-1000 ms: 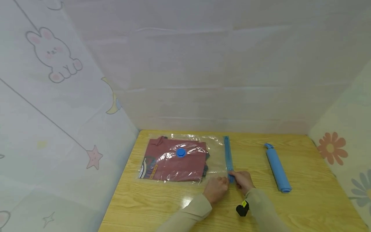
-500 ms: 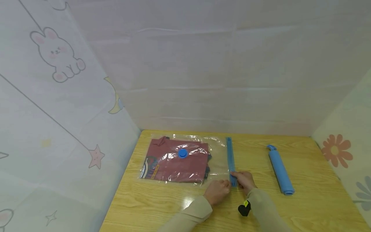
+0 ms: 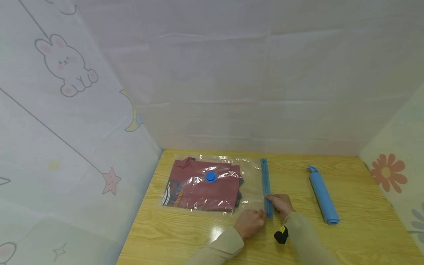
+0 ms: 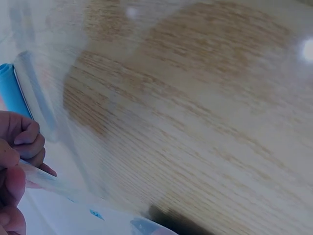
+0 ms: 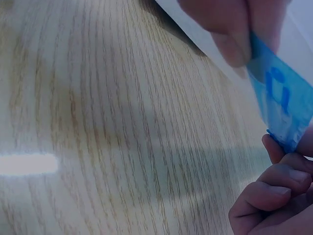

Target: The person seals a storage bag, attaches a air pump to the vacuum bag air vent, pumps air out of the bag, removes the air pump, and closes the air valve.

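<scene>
A clear vacuum storage bag (image 3: 251,184) lies flat with a folded dark red shirt (image 3: 205,195) inside. Its round blue valve cap (image 3: 210,177) sits over the shirt. Along the bag's right end runs a blue zip strip (image 3: 265,175). My right hand (image 3: 281,205) pinches this strip near its front end, thumb on top. My left hand (image 3: 250,223), fingers curled, pinches the front corner beside the strip. In the right wrist view the blue strip (image 5: 286,98) is lifted and taut between the fingers of both hands.
A blue hand pump (image 3: 322,197) lies on the wooden table (image 3: 159,235) right of the bag. A black heart-shaped piece (image 3: 281,235) with a yellow mark is by the right sleeve. Printed sheets (image 3: 212,92) wall off the table's back and sides.
My right hand has slid slightly along the strip away from the front corner, and more of the strip's front end shows. The left hand keeps its hold. The head view has shifted a little.
</scene>
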The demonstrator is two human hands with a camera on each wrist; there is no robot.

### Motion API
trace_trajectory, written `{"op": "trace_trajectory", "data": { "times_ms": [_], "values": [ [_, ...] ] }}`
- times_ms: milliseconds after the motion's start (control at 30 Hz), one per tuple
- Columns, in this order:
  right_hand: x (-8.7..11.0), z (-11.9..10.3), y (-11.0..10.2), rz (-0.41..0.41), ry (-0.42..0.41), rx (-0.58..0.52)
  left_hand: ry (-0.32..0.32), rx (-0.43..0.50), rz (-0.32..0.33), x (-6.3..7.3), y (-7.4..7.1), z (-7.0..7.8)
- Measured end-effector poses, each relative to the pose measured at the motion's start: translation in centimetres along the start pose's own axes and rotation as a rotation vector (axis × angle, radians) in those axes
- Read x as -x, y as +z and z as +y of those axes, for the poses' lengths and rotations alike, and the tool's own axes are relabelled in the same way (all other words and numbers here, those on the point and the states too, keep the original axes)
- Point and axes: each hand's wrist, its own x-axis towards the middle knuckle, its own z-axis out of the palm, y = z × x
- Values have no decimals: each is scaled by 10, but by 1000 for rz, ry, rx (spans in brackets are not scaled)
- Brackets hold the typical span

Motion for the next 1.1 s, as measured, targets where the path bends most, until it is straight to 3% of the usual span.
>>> {"op": "trace_trajectory", "data": {
  "times_ms": [467,833,1100],
  "values": [
    [-18,-8,-6,-13,-6,36,12,-5,-95,-2,-1,7],
    [-26,-17,-4,-27,-12,14,-11,6,-33,-2,1,9],
    [-36,-23,-6,-15,-12,34,-25,-21,-42,-3,-1,11]
  ]
}}
